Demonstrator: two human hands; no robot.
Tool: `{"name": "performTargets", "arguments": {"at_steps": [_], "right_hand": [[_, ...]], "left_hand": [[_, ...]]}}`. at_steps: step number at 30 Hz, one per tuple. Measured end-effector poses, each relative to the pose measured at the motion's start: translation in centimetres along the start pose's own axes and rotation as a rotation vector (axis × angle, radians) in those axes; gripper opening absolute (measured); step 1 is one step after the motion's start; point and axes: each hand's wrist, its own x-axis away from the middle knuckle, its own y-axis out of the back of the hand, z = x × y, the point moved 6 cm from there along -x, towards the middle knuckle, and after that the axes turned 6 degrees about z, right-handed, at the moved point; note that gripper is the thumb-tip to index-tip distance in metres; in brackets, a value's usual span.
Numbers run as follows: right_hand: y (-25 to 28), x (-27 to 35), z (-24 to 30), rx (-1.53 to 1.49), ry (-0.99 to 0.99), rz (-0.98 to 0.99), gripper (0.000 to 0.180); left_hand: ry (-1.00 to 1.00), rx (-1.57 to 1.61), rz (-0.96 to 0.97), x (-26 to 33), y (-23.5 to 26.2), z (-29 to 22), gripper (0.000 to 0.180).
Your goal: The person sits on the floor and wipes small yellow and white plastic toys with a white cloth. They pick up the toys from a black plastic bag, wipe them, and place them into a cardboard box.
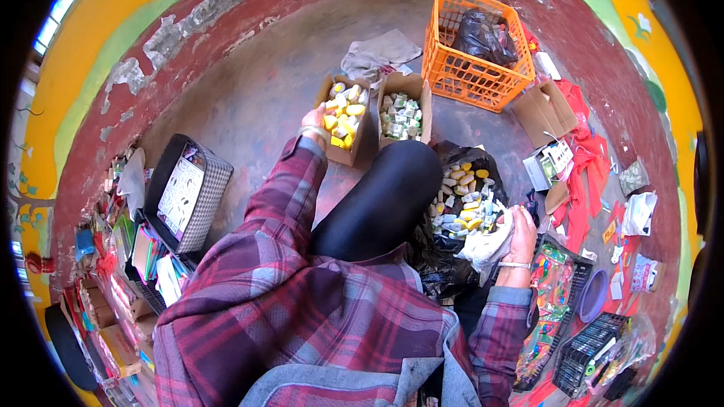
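Note:
My left hand [315,117] is closed at the left rim of a narrow cardboard box [345,157]. Yellow and white rounded pieces [349,111] fill that box. One yellow piece lies right by my fingers; whether I grip it or the rim is hidden. My right hand [522,240] is closed on a white cloth [484,247]. The cloth hangs over the near right side of an open black plastic bag [450,275], which holds a heap of similar yellow and white pieces [466,200]. A second cardboard box [424,117], beside the first, holds small white-and-green pieces [401,117].
Behind the boxes stand an orange crate [483,79] with a black bag inside and a crumpled grey cloth [381,53]. A checkered bin [204,200] sits at left. Right are an open carton [543,113], black crates [588,354], red sheeting [584,181] and a purple basin [594,294].

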Motion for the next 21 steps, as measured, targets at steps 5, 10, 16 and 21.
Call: {"name": "performTargets", "arguments": {"at_steps": [5,10,16,21], "right_hand": [[-0.5,0.2,-0.1,-0.024,-0.013,0.024,0.017],[-0.3,0.5,0.0,-0.107,-0.012,0.015,0.016],[-2.0,1.8,2.0,-0.247,-0.032,0.031,0.016],[0.2,1.6,2.5,-0.221,0.172,-0.09,0.024]], "left_hand": [[-0.015,0.412,-0.147,-0.9,-0.5,0.5,0.022],[0.288,0.457,0.41,3.7,-7.8,3.3,0.039],[0.398,0.183,0.993,18.2,-19.2,2.4,0.037],[0.628,-0.088,1.016,27.8,-22.7,8.8,0.032]]}}
